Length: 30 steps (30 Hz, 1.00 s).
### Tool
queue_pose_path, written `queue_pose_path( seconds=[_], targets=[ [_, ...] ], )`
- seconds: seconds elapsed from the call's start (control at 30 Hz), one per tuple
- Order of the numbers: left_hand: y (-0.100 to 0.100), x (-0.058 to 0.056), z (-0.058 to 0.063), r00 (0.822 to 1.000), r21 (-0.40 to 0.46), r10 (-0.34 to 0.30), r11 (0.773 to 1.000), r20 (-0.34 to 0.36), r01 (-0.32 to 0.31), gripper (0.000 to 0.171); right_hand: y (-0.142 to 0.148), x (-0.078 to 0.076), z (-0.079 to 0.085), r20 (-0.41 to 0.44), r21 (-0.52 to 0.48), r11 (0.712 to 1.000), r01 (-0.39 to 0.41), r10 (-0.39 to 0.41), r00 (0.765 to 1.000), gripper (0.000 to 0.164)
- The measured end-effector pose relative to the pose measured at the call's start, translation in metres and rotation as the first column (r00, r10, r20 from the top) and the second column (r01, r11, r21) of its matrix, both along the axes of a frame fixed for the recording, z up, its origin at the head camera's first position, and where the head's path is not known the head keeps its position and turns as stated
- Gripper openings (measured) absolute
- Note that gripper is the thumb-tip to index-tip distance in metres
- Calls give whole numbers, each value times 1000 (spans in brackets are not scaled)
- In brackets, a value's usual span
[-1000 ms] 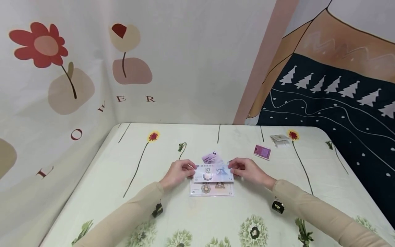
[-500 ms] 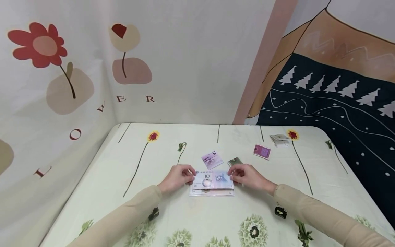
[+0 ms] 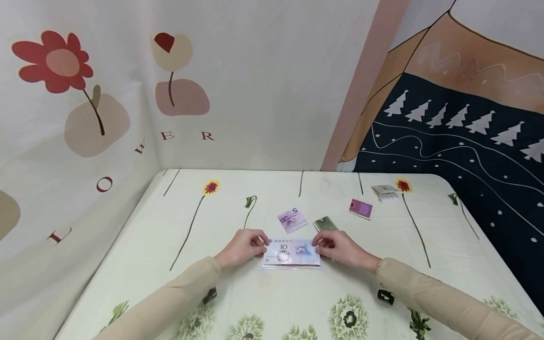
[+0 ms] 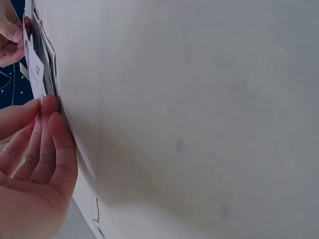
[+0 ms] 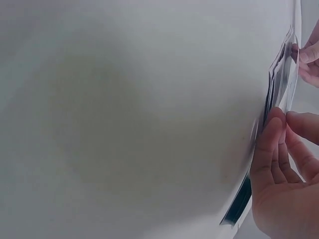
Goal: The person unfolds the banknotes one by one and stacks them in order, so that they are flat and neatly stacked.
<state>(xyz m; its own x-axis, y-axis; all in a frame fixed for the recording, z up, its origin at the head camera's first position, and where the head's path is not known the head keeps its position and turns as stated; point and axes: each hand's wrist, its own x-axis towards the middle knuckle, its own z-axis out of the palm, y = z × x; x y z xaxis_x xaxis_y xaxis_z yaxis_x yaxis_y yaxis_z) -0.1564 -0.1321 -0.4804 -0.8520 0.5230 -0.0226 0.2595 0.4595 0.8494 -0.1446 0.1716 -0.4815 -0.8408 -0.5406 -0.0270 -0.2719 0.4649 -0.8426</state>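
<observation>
A pale blue and lilac play banknote (image 3: 284, 252) marked 10 lies over a small stack of notes (image 3: 272, 267), whose front edge shows below it in the head view. My left hand (image 3: 244, 248) pinches the banknote's left edge between thumb and fingers. At its right edge my right hand (image 3: 340, 249) pinches it the same way. In the left wrist view the banknote (image 4: 35, 72) stands slightly apart from the layered notes under it. The right wrist view shows several stacked note edges (image 5: 276, 82) beside the right fingertips (image 5: 273, 124).
Behind the stack lie a purple note (image 3: 292, 220) marked 5 and a dark green note (image 3: 325, 224). Further right are a magenta note (image 3: 361, 209) and a folded grey-beige note (image 3: 385, 193). A flower-print cloth (image 3: 140, 245) covers the table; printed curtains stand behind.
Both hands have drawn the banknote toward the person and lowered it over the stack, covering most of it. The green note and the whole purple note have come into sight behind.
</observation>
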Motion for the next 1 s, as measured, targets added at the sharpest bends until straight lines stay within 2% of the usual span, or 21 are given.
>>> queue_pose_path(
  seconds=[0.23,0.5,1.0],
  targets=[
    [0,0,1,998,-51,-38,998,-48,35,10,0,1,-1,-21,18,1000,10,-10,1000,11],
    [-1,-1,1,996,-79,-59,995,-67,53,9,0,3,0,-56,34,999,23,-21,998,11],
    [0,-2,4,996,-128,-71,990,-44,65,8,-3,4,-4,-130,108,994,0,14,991,10]
  ],
)
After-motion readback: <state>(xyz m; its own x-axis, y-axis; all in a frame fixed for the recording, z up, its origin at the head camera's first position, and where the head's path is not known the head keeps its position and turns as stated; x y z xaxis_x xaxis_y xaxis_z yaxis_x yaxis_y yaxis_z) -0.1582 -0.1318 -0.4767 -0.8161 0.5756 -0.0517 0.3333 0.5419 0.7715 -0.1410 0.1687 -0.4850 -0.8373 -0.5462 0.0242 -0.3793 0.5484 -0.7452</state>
